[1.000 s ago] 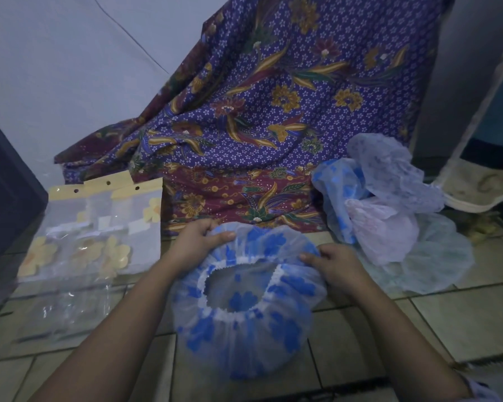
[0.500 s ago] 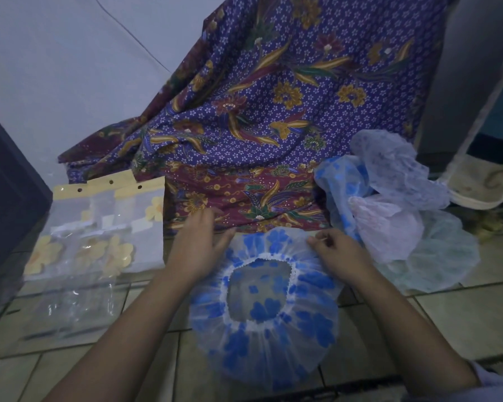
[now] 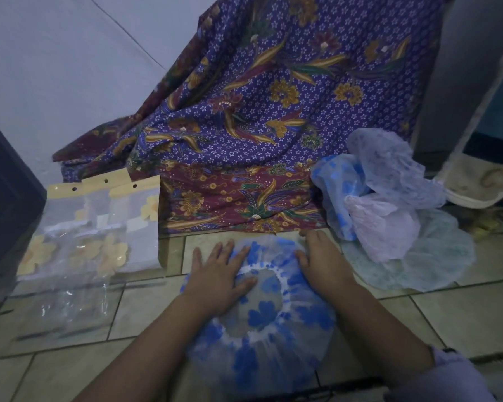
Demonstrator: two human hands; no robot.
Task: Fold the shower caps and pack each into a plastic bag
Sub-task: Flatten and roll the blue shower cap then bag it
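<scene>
A clear shower cap with blue flowers lies spread on the tiled floor in front of me, its white elastic ring facing up. My left hand presses flat on the cap's left part, fingers straight and spread. My right hand lies flat on its upper right edge. A heap of loose shower caps, blue, white, pink and pale green, sits to the right. Plastic bags with yellow header cards lie to the left, some holding folded caps with yellow flowers.
A purple and maroon batik cloth hangs behind the cap and reaches the floor. A dark cabinet stands at the far left. A worn mat lies at the right. Empty clear bags rest on the tiles.
Both hands let go of the cap's rim and laid it down. They now press it flat on the floor with straight fingers.
</scene>
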